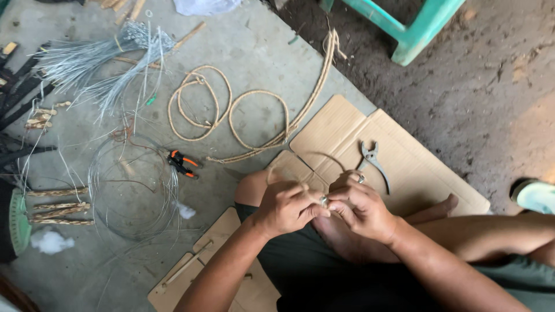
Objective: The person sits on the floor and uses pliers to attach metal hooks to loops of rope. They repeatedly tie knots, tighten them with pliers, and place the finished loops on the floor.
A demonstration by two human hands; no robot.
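Fingers [312, 209] of both hands pinched narrowly together over the lap, gripping a thin wire [292, 163] that looped up over the cardboard [416, 167]. The left hand [284, 207] and right hand [361, 209] touched at the fingertips. Pliers [373, 163] lay on the cardboard just beyond; orange cutters [182, 163] sat near the wire coil [130, 193].

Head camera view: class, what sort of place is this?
Probably an informal floor-level craft workspace: coiled rope-wrapped hoops on bare concrete, bundles of thin grey wire, metal pliers on flattened brown cardboard.
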